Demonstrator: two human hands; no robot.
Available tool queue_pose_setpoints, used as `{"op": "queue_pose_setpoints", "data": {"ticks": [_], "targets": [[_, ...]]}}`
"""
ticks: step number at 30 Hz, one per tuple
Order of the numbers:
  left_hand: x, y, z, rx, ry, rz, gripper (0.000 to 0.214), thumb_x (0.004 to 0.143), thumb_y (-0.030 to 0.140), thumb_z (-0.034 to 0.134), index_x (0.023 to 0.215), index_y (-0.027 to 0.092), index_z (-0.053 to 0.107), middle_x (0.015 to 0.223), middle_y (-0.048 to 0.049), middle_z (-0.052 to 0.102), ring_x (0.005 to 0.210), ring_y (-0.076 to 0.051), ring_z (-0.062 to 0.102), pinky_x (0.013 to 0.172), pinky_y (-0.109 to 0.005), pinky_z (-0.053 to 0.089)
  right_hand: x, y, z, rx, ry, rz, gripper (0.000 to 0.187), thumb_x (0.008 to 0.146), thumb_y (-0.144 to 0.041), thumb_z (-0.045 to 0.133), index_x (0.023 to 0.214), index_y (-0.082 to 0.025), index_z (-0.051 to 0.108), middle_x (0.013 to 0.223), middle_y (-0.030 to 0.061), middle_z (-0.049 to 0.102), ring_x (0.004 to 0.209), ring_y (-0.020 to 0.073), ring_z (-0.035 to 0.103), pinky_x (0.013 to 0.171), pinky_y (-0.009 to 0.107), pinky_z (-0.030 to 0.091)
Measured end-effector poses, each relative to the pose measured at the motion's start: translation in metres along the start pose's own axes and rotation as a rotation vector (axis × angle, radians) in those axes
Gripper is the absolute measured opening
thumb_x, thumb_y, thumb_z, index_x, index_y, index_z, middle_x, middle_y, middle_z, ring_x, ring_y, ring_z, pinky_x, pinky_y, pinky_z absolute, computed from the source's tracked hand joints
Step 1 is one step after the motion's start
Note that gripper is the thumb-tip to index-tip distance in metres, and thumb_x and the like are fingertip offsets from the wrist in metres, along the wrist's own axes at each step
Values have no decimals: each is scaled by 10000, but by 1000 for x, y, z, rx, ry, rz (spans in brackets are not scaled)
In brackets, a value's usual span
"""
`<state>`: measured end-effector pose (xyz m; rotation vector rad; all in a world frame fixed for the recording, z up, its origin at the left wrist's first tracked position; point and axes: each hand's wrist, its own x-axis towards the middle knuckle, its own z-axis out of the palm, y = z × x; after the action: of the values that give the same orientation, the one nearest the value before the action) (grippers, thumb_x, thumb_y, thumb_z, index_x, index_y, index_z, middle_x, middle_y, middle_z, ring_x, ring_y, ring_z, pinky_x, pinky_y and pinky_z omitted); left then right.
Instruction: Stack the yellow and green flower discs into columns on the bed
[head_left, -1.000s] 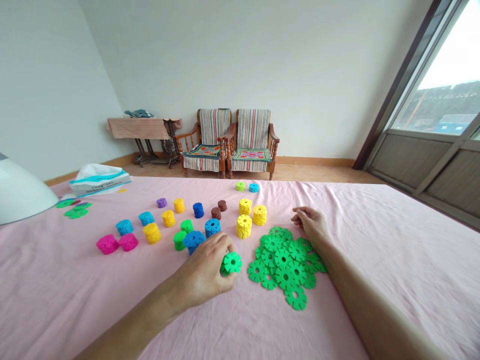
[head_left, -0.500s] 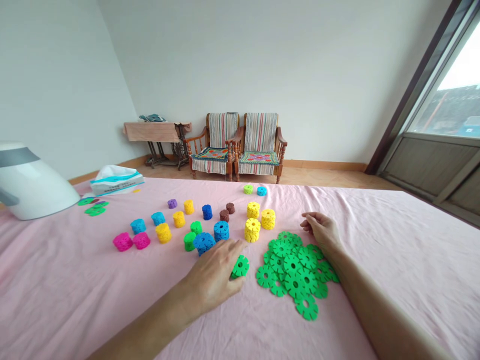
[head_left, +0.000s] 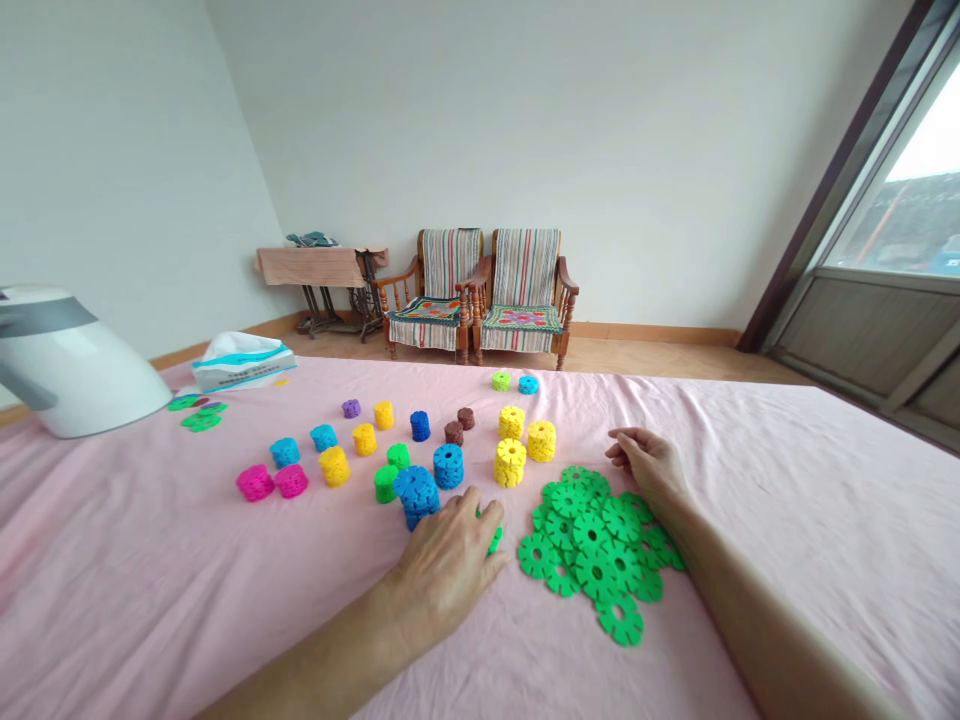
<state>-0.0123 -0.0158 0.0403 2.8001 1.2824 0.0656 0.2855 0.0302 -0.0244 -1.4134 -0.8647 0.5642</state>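
Observation:
My left hand curls its fingers and thumb round green notched plastic discs. Only a sliver of green shows past the fingers, so how many pieces it grips is hidden. Just beyond its knuckles stand two stacks of blue discs, the nearer stack partly covered by the hand. To the right lies a loose heap of green notched discs. My right hand rests on the cloth at the far right side of this heap, fingers loosely bent and slightly apart, with nothing visible in them.
Yellow stacks stand between the hands, farther back. Pink, light blue, brown, purple and small green stacks spread leftward. A white kettle and tissue box stand at the left on the pink tablecloth.
My left hand has closed further over the green discs, hiding most of them. The whole view has shifted slightly, and my right hand stays beside the heap.

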Motion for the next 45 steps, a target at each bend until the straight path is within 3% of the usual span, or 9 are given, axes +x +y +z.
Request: {"op": "queue_pose_setpoints", "data": {"ticks": [13,18,22,26,33,36,40,43,45], "targets": [[10,-8,2,-33,15,6,103,811,153,528,904,188,555,961,-54,557,883,-221,603,727,-322,491,-1,1,-2,-27,-16,-15,245,668,-391,630,764,-166,651,546,27,651,482,139,576,467,243,450],[9,-10,2,-93,21,-3,67,838,216,571,902,195,576,960,-48,554,896,-224,603,735,-320,487,-1,1,-1,-35,-21,-20,239,673,-388,630,761,-168,651,542,27,651,476,139,576,459,241,450],[6,-15,2,-175,25,-4,299,818,341,662,1073,208,579,1038,-54,561,946,-239,600,806,-343,485,-1,0,-1,-43,-23,-21,237,678,-388,627,762,-168,651,544,28,651,476,138,576,461,242,453],[2,-17,-3,-217,37,-1,479,799,332,695,1231,227,515,1096,-57,561,989,-243,596,848,-353,476,0,-1,-1,-53,-27,-17,229,681,-383,622,760,-171,652,542,26,652,475,139,579,460,241,455],[1,-11,-9,-210,-1,-16,217,836,230,634,1050,201,607,1017,-56,583,964,-234,607,802,-333,480,0,-1,-1,-59,-24,-9,226,679,-381,618,762,-173,652,542,23,649,482,145,582,463,245,449],[0,-11,-12,-202,39,-5,266,826,255,646,1082,207,598,1033,-54,596,947,-239,618,788,-335,483,-1,-1,-1,-51,-23,-10,227,678,-380,618,763,-172,652,543,23,648,484,148,582,470,252,452],[-1,-29,-32,-197,185,-26,354,831,377,645,1146,226,587,1121,-61,605,865,-218,632,751,-326,488,-2,-1,0,-34,-21,-9,213,674,-368,606,758,-176,640,533,18,642,477,144,573,469,253,453],[-2,-56,-54,-206,343,-73,248,885,395,562,1035,212,636,1023,-43,647,852,-196,623,769,-310,479,-2,0,0,-27,-24,-5,202,670,-355,601,761,-178,634,530,14,641,472,141,569,464,249,451],[-4,-73,-63,-199,336,-111,282,873,422,567,1033,202,643,1050,-50,662,916,-214,624,788,-312,481,-1,0,0,-27,-29,-3,201,670,-348,599,766,-175,635,532,14,643,467,137,567,462,246,450]]}}
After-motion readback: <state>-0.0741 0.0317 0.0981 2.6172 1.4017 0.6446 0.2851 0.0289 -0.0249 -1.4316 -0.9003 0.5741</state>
